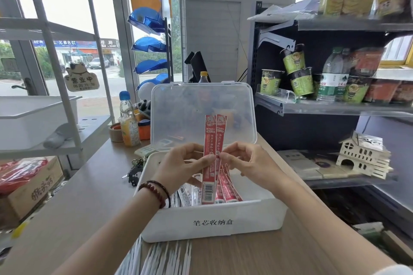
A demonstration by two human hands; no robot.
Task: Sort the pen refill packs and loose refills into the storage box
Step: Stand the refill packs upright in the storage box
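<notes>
A white storage box (212, 223) with a printed label stands on the wooden counter, its clear lid (203, 114) raised behind it. Above the box I hold two red refill packs (212, 140) upright, side by side. My left hand (181, 167) pinches the left pack at its middle. My right hand (241, 158) pinches the right pack with thumb and fingertips. Inside the box lie more red packs (228, 187) on the right and white packs (187, 194) on the left. Several loose white refills (161, 257) lie on the counter in front of the box.
A drink bottle (128, 120), a tape roll (115, 132), a calculator (146, 149) and keys (135, 172) sit left of the box. A shelf with cup noodles (299, 73) and a wooden house model (364, 154) stands to the right. A cardboard carton (29, 187) is at the left.
</notes>
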